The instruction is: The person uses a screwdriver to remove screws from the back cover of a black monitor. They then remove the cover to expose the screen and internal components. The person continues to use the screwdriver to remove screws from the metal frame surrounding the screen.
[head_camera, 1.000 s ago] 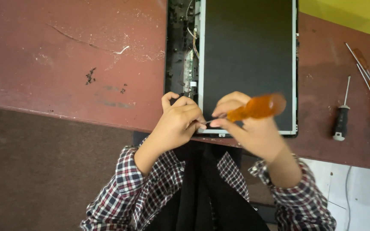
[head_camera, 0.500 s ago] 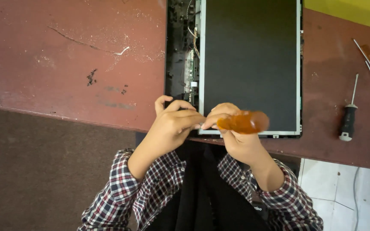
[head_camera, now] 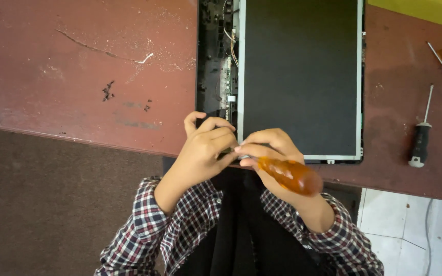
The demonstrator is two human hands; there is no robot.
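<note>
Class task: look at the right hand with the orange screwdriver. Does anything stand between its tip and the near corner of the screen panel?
Only the left hand: its fingers lie over the tip at the panel corner. The right hand holds the screwdriver there; the contact itself is hidden.

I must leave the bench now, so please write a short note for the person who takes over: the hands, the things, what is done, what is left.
Right hand: gripping the orange-handled screwdriver, tip at the near left corner of the dark display panel.
Left hand: resting at that same corner, steadying it.
Panel lies on the red table; the frame strip on its left is open, with wires and boards exposed.
A black-handled screwdriver lies to the right.
Done: left strip uncovered. Left: panel not lifted out.
</note>
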